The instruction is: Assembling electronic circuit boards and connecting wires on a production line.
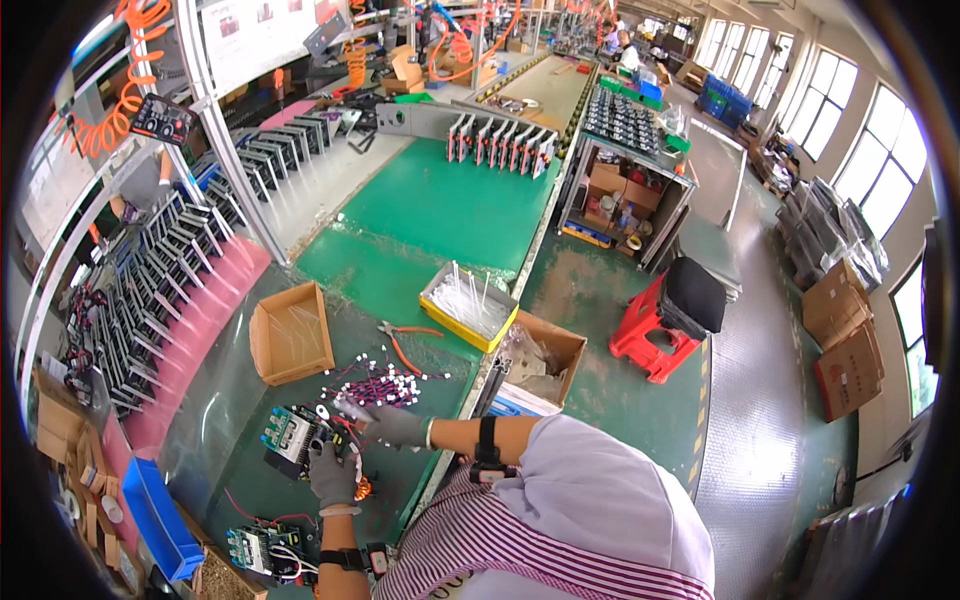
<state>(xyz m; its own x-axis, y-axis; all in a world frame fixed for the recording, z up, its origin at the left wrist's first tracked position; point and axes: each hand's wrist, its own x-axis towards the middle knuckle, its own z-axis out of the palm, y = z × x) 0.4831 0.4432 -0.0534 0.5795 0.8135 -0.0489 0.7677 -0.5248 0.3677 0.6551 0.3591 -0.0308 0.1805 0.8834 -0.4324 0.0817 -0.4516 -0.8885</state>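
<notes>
My left hand (pixel 333 476), in a grey glove, has its fingers bent at the near side of an electronic assembly (pixel 288 438) with green terminals and a pale metal block. What those fingers grip is hidden. My right hand (pixel 402 426), gloved too, comes in from the right, its fingers closed around a small pale piece by the assembly's wires. I cannot make out that piece. Just beyond lies a heap of dark and red wires with white connectors (pixel 385 386). A copper-coloured coil (pixel 363 488) shows beside my left hand.
A second assembly (pixel 252 552) lies nearer me. Farther off are orange-handled cutting pliers (pixel 402 350), an open cardboard box (pixel 262 340) and a yellow box (pixel 462 338) of white strips. Units line the pink sheet (pixel 195 335) at left. A red stool (pixel 655 335) stands right.
</notes>
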